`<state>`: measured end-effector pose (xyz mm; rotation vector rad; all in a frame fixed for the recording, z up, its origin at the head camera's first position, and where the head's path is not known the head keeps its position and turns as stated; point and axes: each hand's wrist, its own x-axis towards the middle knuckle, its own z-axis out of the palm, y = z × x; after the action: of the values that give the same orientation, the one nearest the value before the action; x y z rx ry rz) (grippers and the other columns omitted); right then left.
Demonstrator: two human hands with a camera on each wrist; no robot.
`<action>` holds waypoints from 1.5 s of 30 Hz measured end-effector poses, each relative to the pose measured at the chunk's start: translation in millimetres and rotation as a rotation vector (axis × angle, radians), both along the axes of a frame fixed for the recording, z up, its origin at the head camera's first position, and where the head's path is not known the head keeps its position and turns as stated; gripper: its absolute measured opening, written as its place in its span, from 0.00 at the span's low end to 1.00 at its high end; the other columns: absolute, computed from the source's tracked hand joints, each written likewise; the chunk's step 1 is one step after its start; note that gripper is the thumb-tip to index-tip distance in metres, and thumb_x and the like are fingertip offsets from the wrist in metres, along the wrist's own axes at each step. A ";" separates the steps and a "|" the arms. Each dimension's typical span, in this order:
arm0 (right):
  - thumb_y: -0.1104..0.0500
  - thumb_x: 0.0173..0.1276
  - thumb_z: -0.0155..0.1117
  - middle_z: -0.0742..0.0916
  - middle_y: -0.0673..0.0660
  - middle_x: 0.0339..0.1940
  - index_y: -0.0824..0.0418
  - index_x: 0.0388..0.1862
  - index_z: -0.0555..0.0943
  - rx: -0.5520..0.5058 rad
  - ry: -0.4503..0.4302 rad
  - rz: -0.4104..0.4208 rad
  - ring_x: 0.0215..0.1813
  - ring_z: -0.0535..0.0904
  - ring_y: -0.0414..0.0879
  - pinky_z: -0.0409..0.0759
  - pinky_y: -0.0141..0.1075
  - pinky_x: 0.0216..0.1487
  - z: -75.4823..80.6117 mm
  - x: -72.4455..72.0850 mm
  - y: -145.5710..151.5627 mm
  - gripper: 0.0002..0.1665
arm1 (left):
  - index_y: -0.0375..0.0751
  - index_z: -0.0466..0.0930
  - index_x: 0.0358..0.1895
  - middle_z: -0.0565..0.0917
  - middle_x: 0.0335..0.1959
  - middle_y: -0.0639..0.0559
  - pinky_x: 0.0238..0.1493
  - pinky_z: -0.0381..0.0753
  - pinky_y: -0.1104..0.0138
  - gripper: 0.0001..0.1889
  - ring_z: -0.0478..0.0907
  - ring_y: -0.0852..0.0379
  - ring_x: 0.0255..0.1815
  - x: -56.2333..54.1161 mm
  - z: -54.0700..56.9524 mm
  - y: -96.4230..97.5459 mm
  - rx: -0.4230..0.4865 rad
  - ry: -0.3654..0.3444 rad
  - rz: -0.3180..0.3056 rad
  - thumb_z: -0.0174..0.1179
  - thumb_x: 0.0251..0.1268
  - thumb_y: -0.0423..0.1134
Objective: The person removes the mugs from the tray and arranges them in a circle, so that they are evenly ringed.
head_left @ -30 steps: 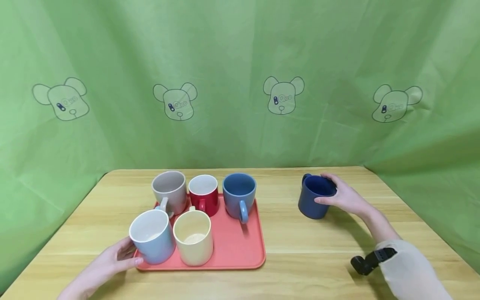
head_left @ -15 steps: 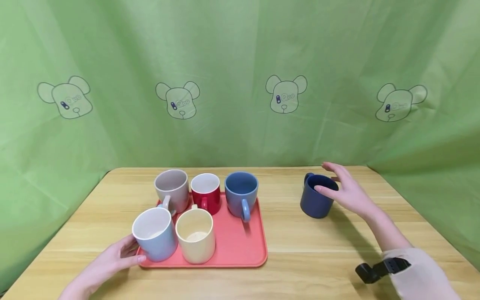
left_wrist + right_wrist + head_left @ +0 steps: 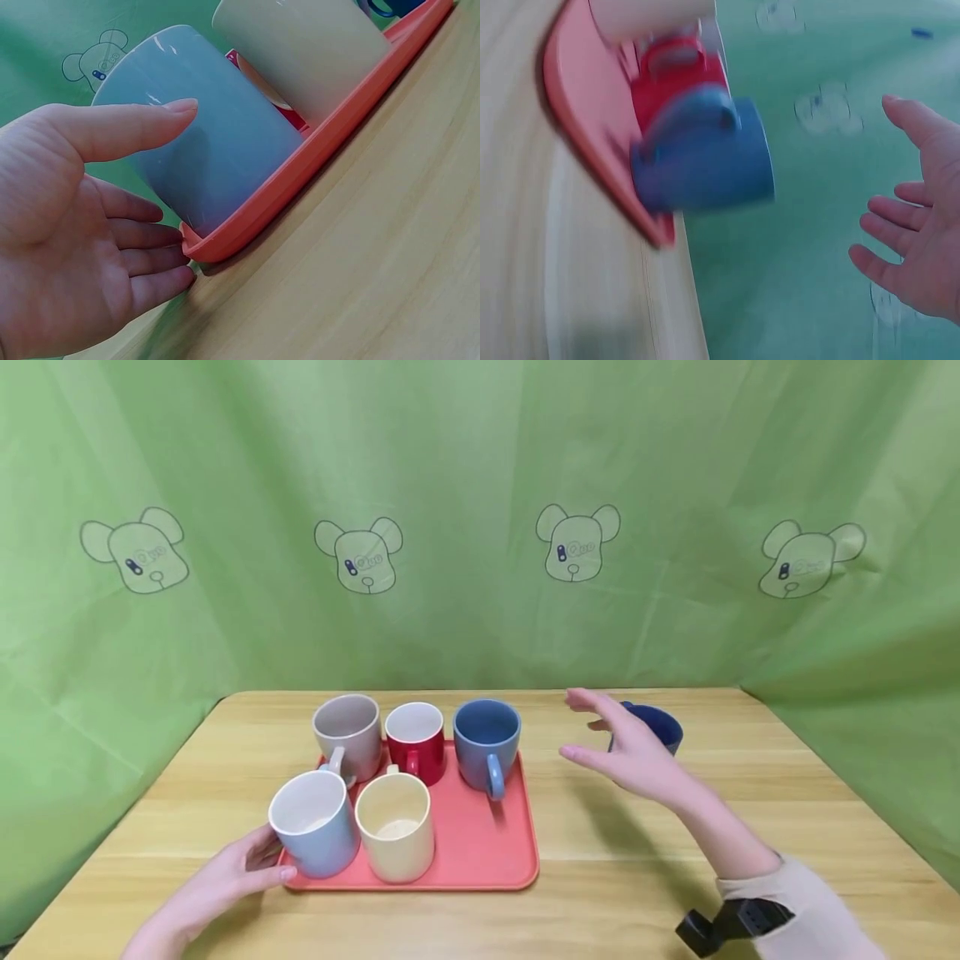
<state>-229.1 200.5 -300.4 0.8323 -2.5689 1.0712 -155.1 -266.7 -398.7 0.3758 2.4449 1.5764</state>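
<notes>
My left hand [image 3: 228, 881] is at the front-left corner of the coral-red tray [image 3: 487, 860]. In the left wrist view its fingertips [image 3: 182, 279] meet the tray corner, while the thumb lies across the light blue mug [image 3: 202, 165] in that view. My right hand [image 3: 637, 752] hangs in the air with fingers spread and nothing in it, right of the tray. Behind it the dark blue mug [image 3: 662, 723] stands on the table, partly hidden. Upright on the tray are a cream mug [image 3: 396, 843], a grey mug [image 3: 352, 739], a red mug [image 3: 417, 752] and a blue mug [image 3: 486, 747].
The wooden table [image 3: 592, 902] carries the tray left of its middle. A green curtain [image 3: 480, 635] with mouse-head drawings closes off the back and sides. A black camera [image 3: 712, 931] is strapped at the right wrist.
My right hand has let go of the dark blue mug, lifted off it and moved left toward the tray. The left hand keeps its place at the tray corner.
</notes>
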 end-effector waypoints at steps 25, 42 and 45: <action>0.46 0.53 0.71 0.70 0.53 0.65 0.59 0.69 0.62 0.110 -0.168 0.211 0.65 0.65 0.46 0.68 0.44 0.63 -16.5 28.4 -129.1 0.48 | 0.15 0.42 0.66 0.50 0.66 0.20 0.54 0.64 0.80 0.41 0.54 0.30 0.66 -1.5 1.9 3.8 0.036 0.026 -0.033 0.59 0.61 0.34; 0.38 0.48 0.72 0.74 0.51 0.59 0.57 0.68 0.63 0.192 -0.204 0.158 0.56 0.71 0.43 0.74 0.40 0.55 -43.1 25.6 -163.9 0.52 | 0.14 0.42 0.66 0.50 0.66 0.20 0.54 0.65 0.80 0.41 0.55 0.29 0.65 0.6 -1.0 1.7 0.017 0.014 -0.022 0.59 0.61 0.35; 0.37 0.46 0.73 0.75 0.51 0.57 0.57 0.67 0.64 0.212 -0.198 0.136 0.54 0.71 0.42 0.75 0.38 0.52 -44.1 28.6 -169.3 0.53 | 0.13 0.42 0.65 0.50 0.65 0.19 0.54 0.65 0.80 0.41 0.55 0.28 0.65 0.9 -2.3 1.5 0.020 0.032 -0.035 0.59 0.62 0.34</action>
<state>-200.6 31.3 -344.4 1.0104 -2.8660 0.9731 -154.1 -265.2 -401.0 0.4486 2.4339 1.5939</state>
